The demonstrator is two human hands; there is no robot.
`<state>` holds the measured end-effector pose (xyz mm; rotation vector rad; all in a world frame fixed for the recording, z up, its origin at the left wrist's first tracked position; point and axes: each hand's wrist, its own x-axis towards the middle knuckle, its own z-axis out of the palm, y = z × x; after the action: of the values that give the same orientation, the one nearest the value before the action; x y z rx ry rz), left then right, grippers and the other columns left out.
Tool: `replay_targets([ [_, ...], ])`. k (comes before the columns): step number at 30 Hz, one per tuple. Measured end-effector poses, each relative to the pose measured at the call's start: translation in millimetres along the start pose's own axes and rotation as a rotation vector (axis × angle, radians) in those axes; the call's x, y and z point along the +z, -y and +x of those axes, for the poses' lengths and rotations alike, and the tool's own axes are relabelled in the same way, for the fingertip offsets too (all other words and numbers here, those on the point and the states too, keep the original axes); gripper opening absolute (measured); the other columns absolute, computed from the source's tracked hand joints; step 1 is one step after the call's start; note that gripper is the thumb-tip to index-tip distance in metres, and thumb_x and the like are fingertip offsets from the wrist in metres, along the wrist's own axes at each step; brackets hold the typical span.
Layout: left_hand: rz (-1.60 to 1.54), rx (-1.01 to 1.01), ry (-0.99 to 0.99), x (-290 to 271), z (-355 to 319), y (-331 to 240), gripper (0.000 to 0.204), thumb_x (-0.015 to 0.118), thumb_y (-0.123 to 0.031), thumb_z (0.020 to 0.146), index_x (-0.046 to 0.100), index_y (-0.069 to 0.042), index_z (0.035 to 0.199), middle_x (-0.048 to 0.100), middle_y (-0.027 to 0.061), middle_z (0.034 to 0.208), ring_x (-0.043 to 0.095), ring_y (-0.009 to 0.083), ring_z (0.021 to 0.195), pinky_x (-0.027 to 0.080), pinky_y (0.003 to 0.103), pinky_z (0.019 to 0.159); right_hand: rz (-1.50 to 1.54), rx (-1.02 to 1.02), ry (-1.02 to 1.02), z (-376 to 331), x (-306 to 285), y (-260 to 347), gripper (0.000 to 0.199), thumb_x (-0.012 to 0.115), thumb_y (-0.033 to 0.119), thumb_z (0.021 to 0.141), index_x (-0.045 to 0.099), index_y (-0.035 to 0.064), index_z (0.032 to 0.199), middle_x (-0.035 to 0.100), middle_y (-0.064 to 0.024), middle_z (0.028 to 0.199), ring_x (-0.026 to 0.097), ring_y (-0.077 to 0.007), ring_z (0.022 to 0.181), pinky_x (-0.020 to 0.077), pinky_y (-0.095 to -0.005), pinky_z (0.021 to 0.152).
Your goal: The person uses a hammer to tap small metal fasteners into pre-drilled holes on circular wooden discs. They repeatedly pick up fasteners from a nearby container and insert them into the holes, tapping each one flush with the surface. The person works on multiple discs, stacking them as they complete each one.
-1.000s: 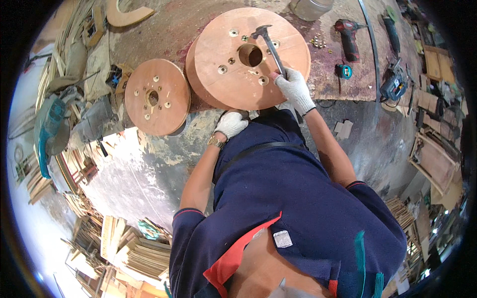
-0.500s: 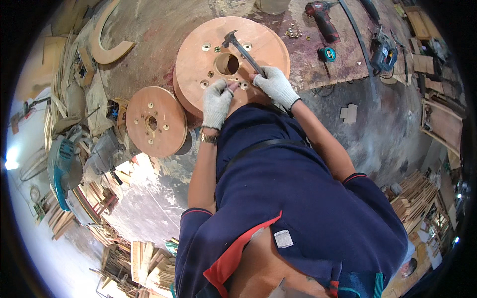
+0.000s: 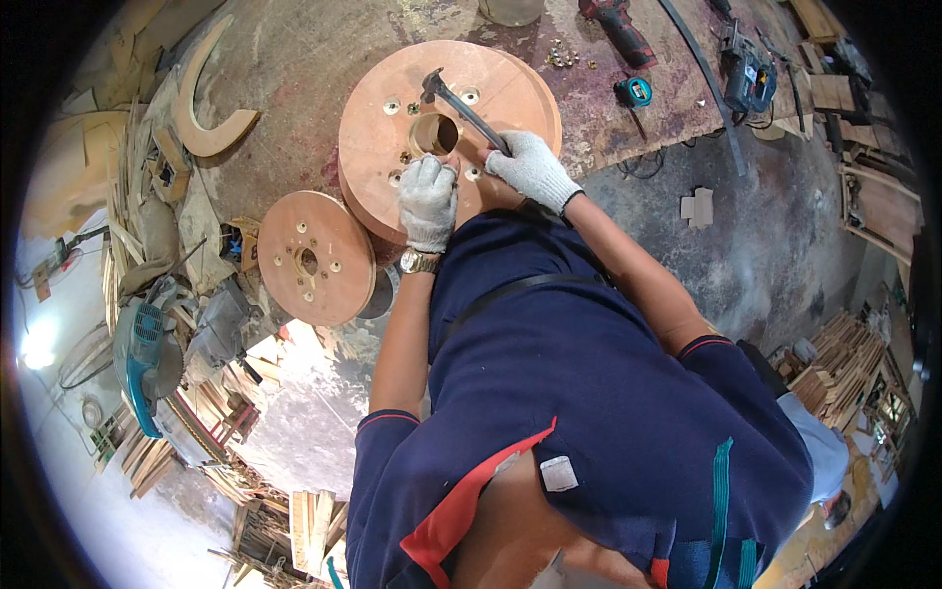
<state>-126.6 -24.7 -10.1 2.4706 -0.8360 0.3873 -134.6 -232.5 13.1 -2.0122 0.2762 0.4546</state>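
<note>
A large round wooden flange [image 3: 368, 137] with a central hole and several smaller holes lies on the workbench in front of me, on another disc. Some of its small holes hold brass-coloured inserts. My right hand [image 3: 533, 169], in a white knit glove, is closed round the handle of a claw hammer [image 3: 471, 116]. The hammer's head hangs over the flange, above and left of the central hole. My left hand [image 3: 428, 204], gloved too, rests on the flange's near part with curled fingers. Whatever its fingertips hold, if anything, is hidden.
A smaller holed disc [image 3: 329, 280] stands at the left. Farther back lie a curved wooden piece [image 3: 201, 137], a pile of small brass fittings [image 3: 563, 57], a tape measure [image 3: 636, 92], a cordless drill [image 3: 620, 34] and a jigsaw [image 3: 751, 79]. A teal power saw [image 3: 142, 358] stands lower left.
My left hand has turned from a pinch with the thumb showing to curled fingers nearer the flange's left holes. The hammer head has shifted slightly left. The view has moved a little.
</note>
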Motion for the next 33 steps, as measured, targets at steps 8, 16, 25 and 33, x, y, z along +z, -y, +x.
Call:
replay_targets([
  [8, 0.148, 0.023, -0.058, 3, -3, -4, 0.010, 0.072, -0.011, 0.082, 0.069, -0.009, 0.091, 0.061, 0.0081, 0.086, 0.060, 0.0282, 0.084, 0.045, 0.043, 0.075, -0.014, -0.023, 0.018, 2, 2, -1, 0.038, 0.067, 0.033, 0.092, 0.068, -0.0045, 0.093, 0.067, -0.0210, 0.075, 0.068, -0.0251, 0.072, 0.0513, -0.0396, 0.068],
  [16, 0.154, 0.045, -0.054, 3, -1, -4, 0.008, 0.072, -0.012, 0.084, 0.068, -0.009, 0.090, 0.061, 0.0072, 0.087, 0.060, 0.0276, 0.083, 0.045, 0.043, 0.071, 0.075, 0.031, 0.031, 1, 3, -1, 0.034, 0.066, 0.031, 0.093, 0.070, -0.0029, 0.095, 0.070, -0.0164, 0.076, 0.069, -0.0226, 0.072, 0.0521, -0.0379, 0.069],
  [25, 0.233, 0.049, 0.015, 9, -6, -4, 0.016, 0.071, -0.010, 0.082, 0.069, -0.008, 0.098, 0.062, 0.0076, 0.094, 0.060, 0.0279, 0.088, 0.048, 0.043, 0.075, 0.071, 0.038, 0.033, -3, 1, 3, 0.036, 0.067, 0.034, 0.093, 0.071, -0.0025, 0.093, 0.070, -0.0152, 0.075, 0.068, -0.0215, 0.071, 0.0518, -0.0376, 0.067],
  [33, 0.335, -0.044, 0.097, 10, -14, -33, 0.052, 0.072, -0.019, 0.076, 0.064, -0.001, 0.124, 0.062, 0.0156, 0.115, 0.060, 0.0337, 0.101, 0.048, 0.047, 0.084, 0.054, -0.068, -0.032, -3, 4, -2, 0.039, 0.066, 0.036, 0.092, 0.069, -0.0026, 0.090, 0.067, -0.0197, 0.072, 0.070, -0.0299, 0.069, 0.0518, -0.0423, 0.065],
])
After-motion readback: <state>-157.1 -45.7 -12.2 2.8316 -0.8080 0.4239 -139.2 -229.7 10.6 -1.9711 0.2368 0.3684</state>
